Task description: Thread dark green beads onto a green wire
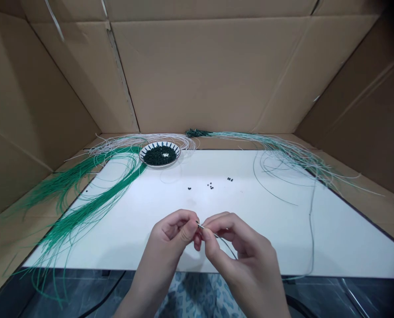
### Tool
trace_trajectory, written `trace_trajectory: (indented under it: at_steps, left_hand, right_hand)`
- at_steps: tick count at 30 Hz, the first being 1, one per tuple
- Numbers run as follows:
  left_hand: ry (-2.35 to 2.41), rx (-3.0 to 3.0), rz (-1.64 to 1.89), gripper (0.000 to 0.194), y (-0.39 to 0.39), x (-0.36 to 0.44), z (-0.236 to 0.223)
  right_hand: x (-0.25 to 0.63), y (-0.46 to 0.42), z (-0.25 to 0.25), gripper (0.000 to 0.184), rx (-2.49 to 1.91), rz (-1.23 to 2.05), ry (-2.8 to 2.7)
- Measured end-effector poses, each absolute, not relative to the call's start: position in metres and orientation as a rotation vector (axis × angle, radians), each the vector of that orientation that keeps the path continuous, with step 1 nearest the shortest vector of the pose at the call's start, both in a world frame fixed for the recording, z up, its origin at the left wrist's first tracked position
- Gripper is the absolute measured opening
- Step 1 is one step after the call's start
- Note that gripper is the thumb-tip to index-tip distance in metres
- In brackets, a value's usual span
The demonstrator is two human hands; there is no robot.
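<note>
Close together above the white board's (127,247) near edge, my two hands meet fingertip to fingertip. My left hand (173,236) pinches a tiny dark bead (197,222) between thumb and index finger; the fingers partly cover it. A thin white cord (228,247) is pinched by the thumb and index finger of my right hand (243,243). Its tip reaches the bead, but whether it passes through I cannot tell. The cord's other part hangs down past my right palm. Several loose dark beads (211,187) lie on the board beyond my hands.
A patterned plate (160,166) of dark beads (154,157) stands at the back left. Green cords (97,203) fan out left, with white cords (117,143) behind. A bundle of pale cords with dark ends (197,132) stretches right. Cardboard walls (210,75) enclose the board.
</note>
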State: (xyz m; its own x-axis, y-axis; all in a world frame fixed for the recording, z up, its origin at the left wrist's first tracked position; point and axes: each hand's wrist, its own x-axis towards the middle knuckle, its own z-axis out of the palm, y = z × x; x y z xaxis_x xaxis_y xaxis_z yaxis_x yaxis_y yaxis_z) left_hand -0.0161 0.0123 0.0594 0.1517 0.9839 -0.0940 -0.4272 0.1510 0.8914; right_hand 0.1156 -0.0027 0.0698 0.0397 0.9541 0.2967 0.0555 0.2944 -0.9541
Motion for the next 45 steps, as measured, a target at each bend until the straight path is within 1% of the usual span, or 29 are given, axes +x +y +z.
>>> trace_trajectory:
  at_steps: [8,17,23,29,38,45]
  left_hand:
    - [0.878,0.892,1.261,0.032,0.012,-0.017,0.061]
    - [0.970,1.079,1.346,0.020,0.007,-0.018,0.061]
    - [1.006,1.074,1.374,0.018,0.008,-0.015,0.064]
    - [1.078,1.167,1.325,0.014,0.008,-0.017,0.067]
    - [1.114,1.240,1.367,0.011,0.007,-0.017,0.069]
    - [1.118,1.199,1.408,0.012,0.005,-0.018,0.074]
  right_hand:
    - [0.117,-0.004,0.072,0.011,-1.053,0.969,-1.331]
    - [0.116,-0.007,0.079,0.011,-1.099,0.980,-1.238]
    - [0.119,-0.005,0.077,0.011,-1.069,1.027,-1.242]
    - [0.122,-0.003,0.073,0.010,-1.065,1.006,-1.273]
    - [0.124,-0.004,0.069,0.010,-1.029,0.923,-1.346]
    - [0.131,-0.002,0.068,0.012,-0.965,0.762,-1.515]
